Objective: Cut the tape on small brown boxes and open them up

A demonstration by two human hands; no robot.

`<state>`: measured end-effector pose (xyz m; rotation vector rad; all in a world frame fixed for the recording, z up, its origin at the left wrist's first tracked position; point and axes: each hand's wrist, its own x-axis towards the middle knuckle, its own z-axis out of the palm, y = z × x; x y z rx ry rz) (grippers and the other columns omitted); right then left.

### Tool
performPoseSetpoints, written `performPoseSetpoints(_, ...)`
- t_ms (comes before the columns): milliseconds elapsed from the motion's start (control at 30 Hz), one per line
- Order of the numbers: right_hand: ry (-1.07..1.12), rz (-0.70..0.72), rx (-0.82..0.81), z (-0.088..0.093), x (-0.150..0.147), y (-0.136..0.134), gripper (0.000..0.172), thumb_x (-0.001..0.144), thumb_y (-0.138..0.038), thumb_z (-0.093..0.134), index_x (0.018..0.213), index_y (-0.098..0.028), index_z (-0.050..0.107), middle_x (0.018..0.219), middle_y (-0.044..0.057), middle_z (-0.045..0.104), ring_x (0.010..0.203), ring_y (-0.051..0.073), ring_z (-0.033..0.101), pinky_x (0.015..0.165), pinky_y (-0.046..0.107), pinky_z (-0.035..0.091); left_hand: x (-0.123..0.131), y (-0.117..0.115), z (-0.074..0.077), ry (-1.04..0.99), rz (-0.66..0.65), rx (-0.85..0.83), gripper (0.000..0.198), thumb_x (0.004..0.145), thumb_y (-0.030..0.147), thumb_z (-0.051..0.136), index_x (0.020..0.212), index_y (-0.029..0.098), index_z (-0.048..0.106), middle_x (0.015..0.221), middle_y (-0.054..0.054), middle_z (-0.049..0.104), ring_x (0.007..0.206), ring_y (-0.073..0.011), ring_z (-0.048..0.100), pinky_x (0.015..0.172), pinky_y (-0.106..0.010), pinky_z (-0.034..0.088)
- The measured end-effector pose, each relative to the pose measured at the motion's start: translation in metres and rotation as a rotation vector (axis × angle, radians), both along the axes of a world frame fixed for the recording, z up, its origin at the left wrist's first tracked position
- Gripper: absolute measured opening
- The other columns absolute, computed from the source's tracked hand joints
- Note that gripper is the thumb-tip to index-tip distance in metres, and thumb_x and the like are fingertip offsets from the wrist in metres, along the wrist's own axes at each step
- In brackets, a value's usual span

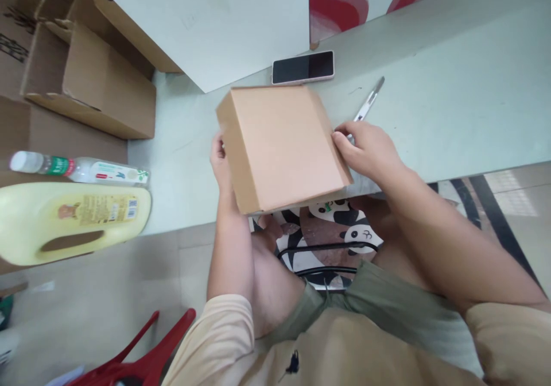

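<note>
A brown cardboard box [284, 145], flat and square with slanting side flaps, is tilted over the table's front edge in front of me. My left hand [219, 159] grips its left side, the fingers partly hidden behind the cardboard. On the right, my right hand [365, 147] pinches the box's edge between thumb and fingers. A white pen-like tool [368, 101] with a grey tip lies just beyond my right hand, its near end hidden by the fingers. Past the far edge of the box lies a phone [303, 68], its dark screen facing up.
Open cardboard cartons [107, 87] stand at the left. Nearer are a clear bottle [81, 169] and a yellow jug [26, 216], both lying down. A large white box [224, 24] stands at the back of the pale table [465, 99]. A red chair [142, 360] is at lower left.
</note>
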<state>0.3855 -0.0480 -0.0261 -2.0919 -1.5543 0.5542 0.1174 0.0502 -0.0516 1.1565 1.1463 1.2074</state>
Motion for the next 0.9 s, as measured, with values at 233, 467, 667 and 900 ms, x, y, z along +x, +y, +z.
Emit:
performPoseSetpoints(233, 0.203, 0.008, 0.114, 0.001, 0.001, 0.000, 0.032, 0.095, -0.043, 0.043, 0.070, -0.023, 0.044, 0.069, 0.005, 0.057, 0.067, 0.021, 0.050, 0.062, 0.032, 0.030, 0.000, 0.003, 0.001, -0.156, 0.063, -0.089, 0.056, 0.082, 0.075, 0.060, 0.085, 0.020, 0.067, 0.085, -0.006, 0.074, 0.080, -0.0206, 0.072, 0.072, -0.032, 0.059)
performPoseSetpoints(467, 0.447, -0.087, 0.213, -0.007, 0.008, 0.002, 0.045, 0.097, -0.053, 0.041, 0.065, -0.023, 0.037, 0.067, 0.003, 0.047, 0.068, 0.018, 0.047, 0.065, 0.034, 0.036, -0.008, 0.007, 0.005, -0.046, -0.142, 0.020, 0.056, 0.060, 0.053, 0.092, 0.100, 0.021, 0.068, 0.099, -0.007, 0.075, 0.088, -0.0230, 0.075, 0.079, -0.034, 0.060)
performPoseSetpoints(667, 0.746, 0.091, 0.348, -0.022, 0.008, 0.002, 0.067, 0.081, -0.090, 0.041, 0.086, -0.025, 0.056, 0.083, 0.004, 0.057, 0.083, 0.023, 0.059, 0.076, 0.040, 0.050, -0.018, 0.016, 0.001, -0.012, -0.048, 0.060, 0.052, 0.068, 0.055, 0.086, 0.104, 0.023, 0.069, 0.107, -0.007, 0.076, 0.100, -0.0250, 0.074, 0.086, -0.035, 0.060)
performPoseSetpoints(900, 0.689, 0.200, 0.427, -0.023, 0.000, -0.004, 0.082, 0.069, -0.085, 0.067, 0.129, -0.029, 0.057, 0.125, 0.010, 0.067, 0.121, 0.034, 0.062, 0.096, 0.049, 0.056, -0.022, 0.018, -0.002, -0.048, -0.011, 0.060, 0.052, 0.065, 0.054, 0.087, 0.104, 0.024, 0.072, 0.109, -0.006, 0.077, 0.103, -0.0258, 0.074, 0.086, -0.035, 0.060)
